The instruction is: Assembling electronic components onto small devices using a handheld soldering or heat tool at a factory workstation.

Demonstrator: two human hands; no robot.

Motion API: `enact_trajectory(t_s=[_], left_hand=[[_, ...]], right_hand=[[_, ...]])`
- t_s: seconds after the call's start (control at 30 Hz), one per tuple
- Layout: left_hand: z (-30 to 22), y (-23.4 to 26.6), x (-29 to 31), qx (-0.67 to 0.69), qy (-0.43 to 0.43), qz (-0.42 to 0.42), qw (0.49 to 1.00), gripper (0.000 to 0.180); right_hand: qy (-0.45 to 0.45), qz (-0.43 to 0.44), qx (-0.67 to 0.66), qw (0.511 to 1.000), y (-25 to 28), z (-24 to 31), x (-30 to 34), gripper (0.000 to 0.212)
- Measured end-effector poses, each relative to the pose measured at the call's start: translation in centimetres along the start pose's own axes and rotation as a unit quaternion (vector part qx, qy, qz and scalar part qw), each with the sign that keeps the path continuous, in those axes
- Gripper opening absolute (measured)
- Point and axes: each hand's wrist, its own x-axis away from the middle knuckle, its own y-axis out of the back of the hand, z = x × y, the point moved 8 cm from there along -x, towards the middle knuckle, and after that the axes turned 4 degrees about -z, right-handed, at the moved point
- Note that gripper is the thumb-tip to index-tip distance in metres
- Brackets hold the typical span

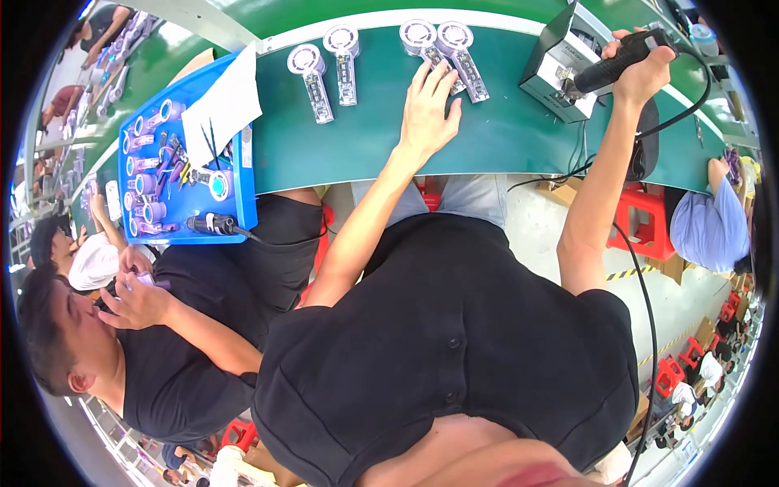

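Note:
My right hand (645,77) is wrapped around a black corded electric screwdriver (613,71). Its tip points left and down at the front of a boxy black-and-silver screw feeder (560,73). My left hand (428,109) lies over the open handle of a handheld fan (417,34), fingers stretched out and the fingertips on the exposed circuit board. Close beside it on the right is a second handheld fan (469,71), also with its handle opened. Two more such fans stand farther left, one (346,77) upright and one (316,93) slightly tilted.
On the left a blue tray (248,195) holds several fan parts, a white sheet (223,109) and another screwdriver (213,223). A black cable (690,114) loops from my screwdriver. A co-worker (195,325) sits close on my left, handling a small part. Red stools (645,219) stand at right.

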Motion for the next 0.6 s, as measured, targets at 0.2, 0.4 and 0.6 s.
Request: enact_trajectory(t_s=[0.2, 0.4, 0.6], left_hand=[[0.5, 0.2, 0.0, 0.030, 0.022, -0.015, 0.999, 0.041], [0.3, 0.4, -0.2, 0.027, 0.012, -0.018, 0.999, 0.040], [0.2, 0.3, -0.1, 0.030, 0.011, -0.016, 0.999, 0.040]], right_hand=[[-0.162, -0.013, -0.047, 0.986, -0.9, -2.7, 1.9, 0.091], [-0.155, 0.080, -0.208, 0.962, -7.3, -3.5, 6.4, 0.092], [-0.130, 0.150, -0.301, 0.933, -11.7, -5.5, 7.7, 0.093]])
